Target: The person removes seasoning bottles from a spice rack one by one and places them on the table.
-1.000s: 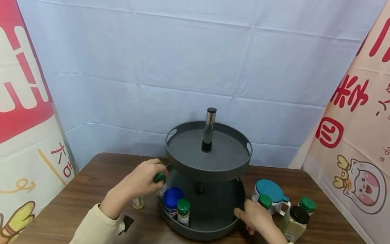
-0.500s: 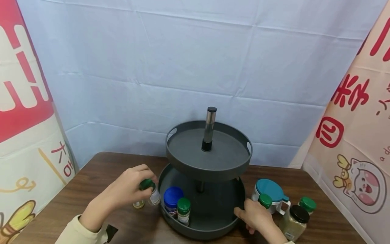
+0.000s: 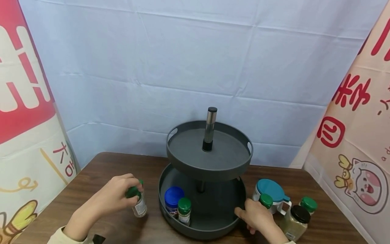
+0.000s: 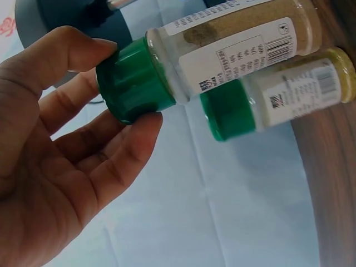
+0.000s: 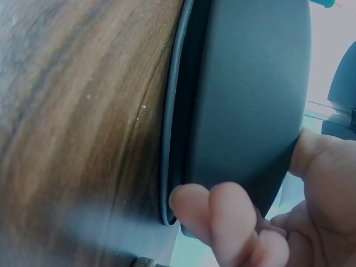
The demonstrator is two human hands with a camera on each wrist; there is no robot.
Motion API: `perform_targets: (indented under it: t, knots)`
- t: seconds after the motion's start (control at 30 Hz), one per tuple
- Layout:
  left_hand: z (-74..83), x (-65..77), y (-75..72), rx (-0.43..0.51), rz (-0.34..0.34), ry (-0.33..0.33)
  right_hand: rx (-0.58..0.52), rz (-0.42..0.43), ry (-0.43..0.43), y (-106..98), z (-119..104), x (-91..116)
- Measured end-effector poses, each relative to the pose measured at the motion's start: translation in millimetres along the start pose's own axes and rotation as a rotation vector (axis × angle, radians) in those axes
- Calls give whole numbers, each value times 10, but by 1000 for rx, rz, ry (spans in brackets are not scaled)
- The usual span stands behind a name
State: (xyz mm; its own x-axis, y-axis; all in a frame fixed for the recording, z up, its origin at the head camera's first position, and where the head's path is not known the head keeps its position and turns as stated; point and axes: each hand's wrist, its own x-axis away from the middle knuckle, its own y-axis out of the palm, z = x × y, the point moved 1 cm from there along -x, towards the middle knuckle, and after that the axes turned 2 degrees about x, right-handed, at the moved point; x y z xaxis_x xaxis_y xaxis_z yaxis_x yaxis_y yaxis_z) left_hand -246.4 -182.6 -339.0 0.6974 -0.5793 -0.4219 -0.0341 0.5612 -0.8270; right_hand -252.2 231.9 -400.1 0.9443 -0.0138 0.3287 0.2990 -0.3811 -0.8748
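Note:
Thumb and fingers of my left hand point(image 3: 114, 196) pinch the green cap of a clear spice jar point(image 3: 140, 207), left of the two-tier turntable. The left wrist view shows brown powder inside this jar point(image 4: 239, 47) and a second green-capped spice jar point(image 4: 303, 92) right beside it; in the head view that one is mostly hidden. My right hand point(image 3: 257, 217) holds the rim of the dark grey lower tray point(image 3: 213, 211), thumb over the edge and fingers curled against the outer wall point(image 5: 250, 105). A blue-lidded jar point(image 3: 173, 200) and a green-capped jar point(image 3: 184, 210) stand in that tray.
The upper tray point(image 3: 189, 149) with its metal post point(image 3: 210, 125) overhangs the lower one. Right of the turntable stand a teal-lidded white container point(image 3: 269, 191), a black-lidded jar point(image 3: 294, 223) and green-capped jars point(image 3: 308, 204). A blue cloth point(image 3: 195, 67) hangs behind the wooden table point(image 3: 106, 173).
My left hand has carried the green-capped spice jar out from the lower tray's left edge, leftward and down beside the other jar on the table. My right hand stays at the rim.

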Motion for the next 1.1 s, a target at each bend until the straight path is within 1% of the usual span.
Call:
perform_targets:
  t: [0.27, 0.43, 0.53, 0.8, 0.87, 1.1]
  knots:
    - [-119, 122, -43, 21, -67, -99, 0, -15, 6, -1, -1, -8]
    - [-227, 180, -65, 40, -93, -188, -9, -20, -10, 9, 7, -14]
    - [-291, 209, -78, 20, -85, -227, -12, -23, -5, 10, 5, -15]
    - [-402, 236, -85, -60, -54, -263, -11, -28, 9, -6, 1, -20]
    - [-423, 234, -79, -67, -55, -269, -6, -28, 14, -6, 2, -24]
    - [-472, 199, -30, -76, -51, -336, -17, -23, 10, -3, 3, -28]
